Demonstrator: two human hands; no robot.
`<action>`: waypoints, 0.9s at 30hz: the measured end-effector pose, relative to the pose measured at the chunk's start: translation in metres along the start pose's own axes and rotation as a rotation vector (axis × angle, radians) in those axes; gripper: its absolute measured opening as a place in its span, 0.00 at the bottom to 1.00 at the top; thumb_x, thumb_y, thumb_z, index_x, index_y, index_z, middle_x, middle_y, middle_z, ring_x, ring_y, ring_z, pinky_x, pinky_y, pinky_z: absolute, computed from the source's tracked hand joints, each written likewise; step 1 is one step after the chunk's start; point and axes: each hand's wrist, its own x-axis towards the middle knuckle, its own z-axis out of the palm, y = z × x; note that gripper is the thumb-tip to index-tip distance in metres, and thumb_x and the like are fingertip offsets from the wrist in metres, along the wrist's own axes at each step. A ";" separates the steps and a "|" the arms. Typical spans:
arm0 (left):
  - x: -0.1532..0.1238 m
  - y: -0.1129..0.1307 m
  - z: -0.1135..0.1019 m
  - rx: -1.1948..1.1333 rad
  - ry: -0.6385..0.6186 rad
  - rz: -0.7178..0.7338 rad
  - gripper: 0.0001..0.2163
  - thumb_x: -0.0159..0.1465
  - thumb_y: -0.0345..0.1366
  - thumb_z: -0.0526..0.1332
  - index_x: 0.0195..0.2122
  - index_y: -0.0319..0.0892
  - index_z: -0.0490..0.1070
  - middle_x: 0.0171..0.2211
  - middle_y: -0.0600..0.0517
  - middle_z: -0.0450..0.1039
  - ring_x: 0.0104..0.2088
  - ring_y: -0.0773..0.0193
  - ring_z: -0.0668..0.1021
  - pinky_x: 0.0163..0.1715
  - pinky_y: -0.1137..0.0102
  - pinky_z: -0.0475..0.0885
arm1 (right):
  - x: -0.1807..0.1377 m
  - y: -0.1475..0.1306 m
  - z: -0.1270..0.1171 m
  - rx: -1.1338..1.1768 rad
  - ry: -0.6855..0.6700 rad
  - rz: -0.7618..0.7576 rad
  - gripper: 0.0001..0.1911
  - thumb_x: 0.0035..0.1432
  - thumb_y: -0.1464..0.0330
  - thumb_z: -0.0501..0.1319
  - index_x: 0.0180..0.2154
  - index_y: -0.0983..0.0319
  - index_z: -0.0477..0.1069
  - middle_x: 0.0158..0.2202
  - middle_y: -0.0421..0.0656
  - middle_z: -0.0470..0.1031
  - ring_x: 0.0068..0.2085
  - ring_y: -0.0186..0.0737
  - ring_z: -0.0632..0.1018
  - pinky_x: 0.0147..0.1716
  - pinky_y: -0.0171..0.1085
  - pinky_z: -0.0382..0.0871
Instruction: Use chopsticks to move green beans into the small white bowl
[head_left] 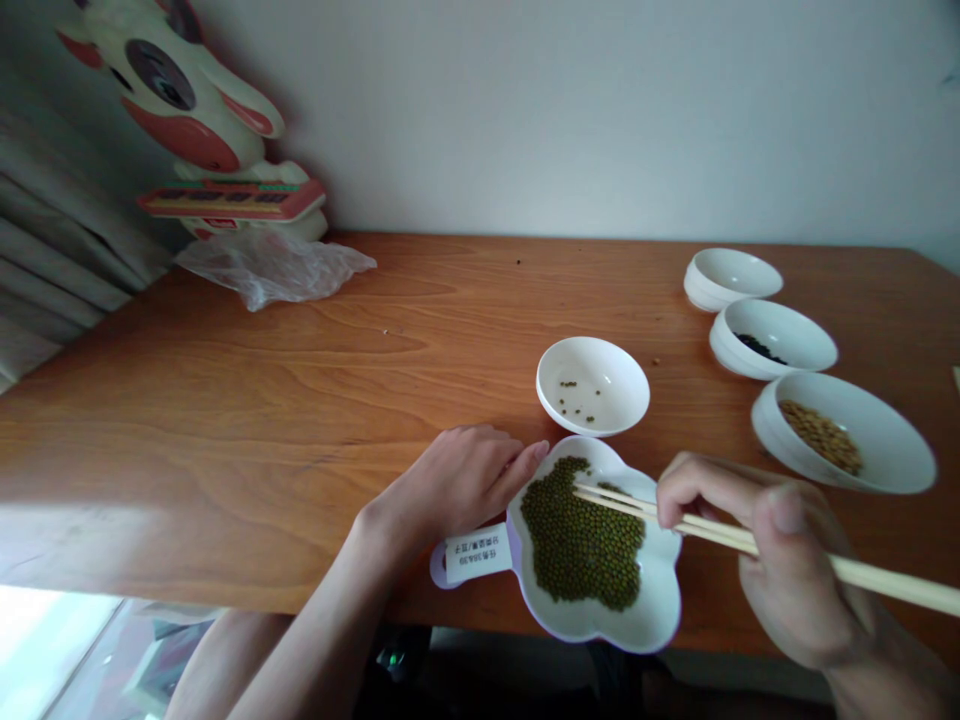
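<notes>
A pair of chopsticks (720, 535) is held in my right hand (795, 560), with the tips close together over green mung beans (581, 540). Whether a bean sits between the tips is too small to tell. The beans lie in a flower-shaped white dish (660, 600) with a purple rim and a labelled handle (480, 555). My left hand (465, 480) rests on the table at the dish's left side, its thumb stretched to the rim and its other fingers partly hidden. Just behind the dish stands a white bowl (626, 385) with several green beans in it.
Three white bowls line the right side: one with tan beans (821, 435), one with black beans (759, 348), and a far bowl (731, 275) whose bottom is partly hidden. A cow-shaped toy keyboard (232, 200) and a crumpled plastic bag (277, 268) occupy the back left, near a wall.
</notes>
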 end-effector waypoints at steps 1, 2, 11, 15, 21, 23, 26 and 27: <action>0.000 0.000 0.000 -0.004 0.002 -0.003 0.30 0.83 0.50 0.39 0.34 0.42 0.74 0.32 0.50 0.80 0.34 0.60 0.80 0.38 0.64 0.67 | 0.000 0.000 0.001 -0.002 0.003 0.004 0.39 0.74 0.40 0.35 0.33 0.56 0.72 0.30 0.41 0.72 0.31 0.42 0.72 0.32 0.42 0.61; 0.000 0.000 0.000 -0.010 0.003 -0.006 0.30 0.83 0.50 0.39 0.34 0.42 0.74 0.32 0.50 0.80 0.34 0.60 0.80 0.39 0.64 0.67 | 0.001 -0.001 0.001 -0.003 0.010 0.009 0.39 0.74 0.40 0.35 0.33 0.56 0.72 0.30 0.41 0.72 0.31 0.41 0.71 0.32 0.42 0.60; 0.001 -0.001 0.002 -0.035 0.011 -0.008 0.30 0.83 0.50 0.40 0.36 0.42 0.76 0.33 0.49 0.81 0.36 0.58 0.81 0.41 0.64 0.70 | -0.002 0.003 -0.005 0.030 0.028 0.046 0.42 0.71 0.36 0.33 0.32 0.56 0.73 0.29 0.42 0.72 0.31 0.44 0.72 0.32 0.44 0.62; 0.001 -0.001 0.002 -0.054 0.006 -0.005 0.30 0.83 0.50 0.40 0.35 0.42 0.75 0.33 0.48 0.81 0.35 0.59 0.81 0.41 0.64 0.70 | -0.005 0.008 -0.007 0.019 0.031 0.072 0.42 0.70 0.36 0.32 0.32 0.55 0.72 0.29 0.43 0.71 0.31 0.45 0.72 0.33 0.44 0.63; 0.001 -0.001 0.000 -0.047 -0.016 -0.008 0.30 0.83 0.50 0.40 0.35 0.42 0.75 0.33 0.49 0.81 0.35 0.59 0.80 0.40 0.65 0.69 | -0.002 0.007 -0.005 0.022 0.037 0.051 0.39 0.74 0.40 0.35 0.34 0.55 0.73 0.29 0.41 0.73 0.31 0.42 0.73 0.32 0.43 0.62; 0.000 -0.002 0.001 -0.047 -0.009 -0.006 0.29 0.83 0.49 0.40 0.35 0.42 0.75 0.33 0.49 0.81 0.35 0.60 0.80 0.40 0.65 0.69 | -0.001 0.006 -0.004 0.013 0.041 0.039 0.39 0.74 0.41 0.35 0.33 0.55 0.73 0.29 0.41 0.73 0.30 0.42 0.72 0.32 0.43 0.62; 0.000 -0.003 0.001 -0.056 0.001 -0.004 0.28 0.83 0.49 0.41 0.36 0.42 0.75 0.35 0.49 0.81 0.36 0.59 0.80 0.41 0.65 0.69 | 0.001 0.005 -0.004 -0.002 0.063 0.023 0.39 0.75 0.41 0.36 0.32 0.56 0.73 0.27 0.41 0.73 0.29 0.41 0.73 0.31 0.43 0.62; 0.000 -0.003 0.002 -0.057 0.001 -0.004 0.28 0.83 0.49 0.41 0.36 0.42 0.75 0.35 0.49 0.81 0.36 0.60 0.80 0.40 0.65 0.69 | 0.001 0.005 -0.004 -0.004 0.071 0.018 0.39 0.75 0.41 0.36 0.32 0.56 0.73 0.27 0.41 0.73 0.29 0.41 0.73 0.30 0.43 0.62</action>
